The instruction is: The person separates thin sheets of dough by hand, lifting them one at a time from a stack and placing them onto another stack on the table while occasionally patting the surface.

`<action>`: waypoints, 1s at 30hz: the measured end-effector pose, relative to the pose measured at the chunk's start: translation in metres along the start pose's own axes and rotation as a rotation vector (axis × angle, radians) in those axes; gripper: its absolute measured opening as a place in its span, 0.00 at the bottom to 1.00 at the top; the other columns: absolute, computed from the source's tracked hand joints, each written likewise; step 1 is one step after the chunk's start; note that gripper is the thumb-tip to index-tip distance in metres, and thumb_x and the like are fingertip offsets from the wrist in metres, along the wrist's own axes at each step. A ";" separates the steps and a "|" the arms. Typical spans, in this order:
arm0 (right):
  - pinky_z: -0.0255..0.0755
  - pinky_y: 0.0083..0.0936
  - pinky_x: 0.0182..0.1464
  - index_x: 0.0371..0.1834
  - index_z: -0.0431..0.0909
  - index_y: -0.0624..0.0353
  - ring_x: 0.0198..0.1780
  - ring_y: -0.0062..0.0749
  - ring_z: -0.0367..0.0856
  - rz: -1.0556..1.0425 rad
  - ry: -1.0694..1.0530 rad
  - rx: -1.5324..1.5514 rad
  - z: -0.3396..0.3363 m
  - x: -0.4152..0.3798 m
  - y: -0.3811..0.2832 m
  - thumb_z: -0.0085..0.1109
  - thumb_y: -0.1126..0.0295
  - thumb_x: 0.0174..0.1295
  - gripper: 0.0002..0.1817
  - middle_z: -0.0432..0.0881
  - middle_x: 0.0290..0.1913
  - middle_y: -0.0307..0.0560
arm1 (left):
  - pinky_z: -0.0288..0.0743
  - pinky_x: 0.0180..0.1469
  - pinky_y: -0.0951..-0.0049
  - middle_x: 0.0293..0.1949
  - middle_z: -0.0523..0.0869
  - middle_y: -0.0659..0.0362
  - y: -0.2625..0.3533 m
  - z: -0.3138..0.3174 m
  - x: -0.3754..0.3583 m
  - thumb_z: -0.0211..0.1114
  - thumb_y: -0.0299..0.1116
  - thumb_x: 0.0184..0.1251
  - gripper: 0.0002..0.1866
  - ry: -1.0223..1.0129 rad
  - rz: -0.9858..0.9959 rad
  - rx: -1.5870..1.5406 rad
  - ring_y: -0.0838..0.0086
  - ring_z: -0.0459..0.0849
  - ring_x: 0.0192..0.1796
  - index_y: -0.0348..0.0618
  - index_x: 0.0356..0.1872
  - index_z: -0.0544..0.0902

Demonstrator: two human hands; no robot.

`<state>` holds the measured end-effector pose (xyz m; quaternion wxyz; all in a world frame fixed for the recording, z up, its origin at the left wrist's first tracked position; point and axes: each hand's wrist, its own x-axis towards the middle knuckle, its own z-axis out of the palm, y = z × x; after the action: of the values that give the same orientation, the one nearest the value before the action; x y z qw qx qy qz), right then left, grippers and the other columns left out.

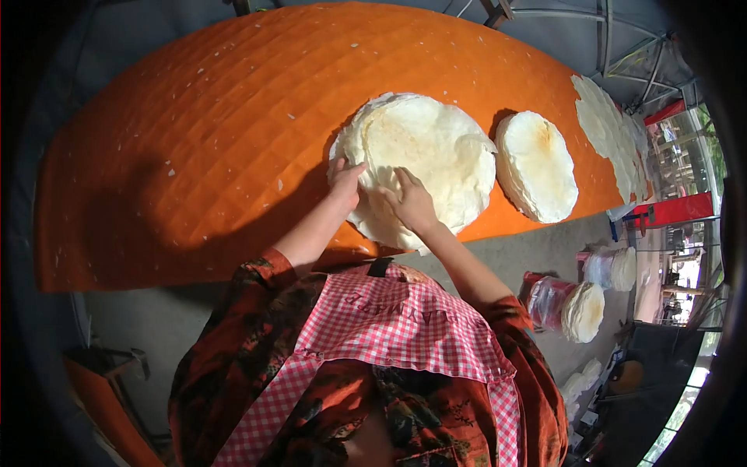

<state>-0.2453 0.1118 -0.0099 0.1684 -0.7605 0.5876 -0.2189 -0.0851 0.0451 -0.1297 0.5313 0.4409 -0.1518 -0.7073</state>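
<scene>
A wide stack of thin, round, pale flatbread sheets (436, 144) lies on the orange quilted cover in front of me. My left hand (347, 184) rests at the stack's left edge, its thumb over the top and its fingers apart along the side. On the near part of the top sheet lies my right hand (411, 204), with fingers spread and touching the surface. The top sheet looks creased along its left side, and its rim is uneven. Just to the right stands a smaller, thicker stack of flatbreads (537, 167), browned near its upper edge.
The orange cover (233, 117) is sprinkled with small white flakes. Irregular pale sheets (607, 132) lie at its right end. Below on the floor are wrapped bundles of round flatbreads (582, 313). An orange-sided object (105, 412) stands at lower left.
</scene>
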 end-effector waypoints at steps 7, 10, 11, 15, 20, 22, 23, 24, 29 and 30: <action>0.77 0.38 0.43 0.45 0.74 0.62 0.42 0.47 0.82 0.064 -0.116 -0.332 0.044 0.033 -0.002 0.53 0.59 0.59 0.18 0.80 0.45 0.59 | 0.71 0.52 0.69 0.51 0.78 0.57 0.010 0.016 -0.012 0.63 0.22 0.59 0.22 0.180 -0.022 0.056 0.71 0.76 0.51 0.41 0.56 0.71; 0.78 0.36 0.38 0.43 0.75 0.61 0.36 0.46 0.84 0.035 -0.199 -0.365 0.032 0.043 0.003 0.52 0.61 0.59 0.15 0.83 0.38 0.56 | 0.73 0.52 0.69 0.50 0.78 0.57 0.023 0.018 -0.022 0.59 0.24 0.64 0.18 0.124 -0.137 0.187 0.70 0.77 0.50 0.41 0.55 0.73; 0.78 0.35 0.37 0.42 0.75 0.61 0.34 0.46 0.84 0.025 -0.223 -0.375 0.005 0.045 -0.028 0.52 0.62 0.59 0.15 0.83 0.35 0.54 | 0.73 0.51 0.69 0.50 0.79 0.58 0.018 0.014 -0.015 0.57 0.25 0.65 0.17 0.137 -0.081 0.169 0.70 0.77 0.50 0.42 0.55 0.73; 0.78 0.35 0.38 0.41 0.76 0.61 0.36 0.45 0.84 -0.107 -0.313 -0.486 0.017 0.051 -0.040 0.52 0.65 0.59 0.12 0.83 0.36 0.53 | 0.73 0.52 0.66 0.52 0.78 0.59 -0.011 -0.005 0.013 0.54 0.32 0.69 0.16 0.164 0.011 0.193 0.70 0.77 0.52 0.45 0.56 0.74; 0.74 0.42 0.49 0.54 0.70 0.64 0.53 0.46 0.77 0.035 -0.281 -0.393 0.036 0.033 -0.019 0.55 0.56 0.57 0.26 0.76 0.53 0.56 | 0.70 0.54 0.56 0.56 0.74 0.54 0.036 0.029 -0.034 0.63 0.47 0.62 0.27 0.072 -0.163 -0.030 0.66 0.71 0.59 0.49 0.59 0.70; 0.72 0.47 0.52 0.60 0.66 0.64 0.57 0.48 0.74 -0.041 -0.165 -0.388 0.011 0.011 -0.031 0.57 0.55 0.56 0.32 0.73 0.57 0.57 | 0.68 0.57 0.59 0.66 0.64 0.53 0.057 0.050 -0.060 0.70 0.43 0.55 0.44 0.015 -0.228 0.322 0.62 0.66 0.64 0.44 0.69 0.55; 0.67 0.52 0.56 0.64 0.62 0.64 0.60 0.49 0.71 -0.004 -0.175 -0.392 0.011 0.004 -0.029 0.60 0.55 0.53 0.37 0.69 0.60 0.60 | 0.70 0.54 0.58 0.65 0.64 0.51 0.034 0.033 -0.034 0.70 0.37 0.54 0.46 0.020 -0.211 0.325 0.61 0.65 0.64 0.45 0.70 0.51; 0.69 0.51 0.55 0.63 0.62 0.65 0.59 0.49 0.72 0.014 -0.150 -0.407 0.013 0.000 -0.028 0.60 0.56 0.53 0.37 0.70 0.58 0.59 | 0.72 0.50 0.60 0.60 0.68 0.52 0.030 0.036 -0.032 0.68 0.34 0.56 0.37 0.036 -0.147 0.323 0.63 0.70 0.58 0.45 0.65 0.57; 0.77 0.44 0.43 0.55 0.68 0.65 0.47 0.47 0.81 0.255 -0.233 -0.470 0.006 0.027 -0.046 0.60 0.62 0.52 0.28 0.78 0.48 0.53 | 0.75 0.46 0.62 0.50 0.77 0.55 0.051 0.070 -0.045 0.61 0.27 0.60 0.25 -0.046 -0.084 0.233 0.67 0.78 0.49 0.47 0.59 0.64; 0.78 0.41 0.41 0.53 0.69 0.65 0.45 0.45 0.82 0.198 -0.221 -0.485 0.005 0.034 -0.044 0.61 0.61 0.51 0.27 0.78 0.47 0.52 | 0.74 0.49 0.61 0.51 0.77 0.55 0.054 0.073 -0.043 0.62 0.29 0.60 0.29 -0.105 -0.094 0.194 0.67 0.77 0.51 0.48 0.62 0.61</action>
<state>-0.1995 0.0896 0.0128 0.0649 -0.7368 0.6723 0.0298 -0.1064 0.0441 -0.0315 0.4437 0.4593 -0.2263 -0.7355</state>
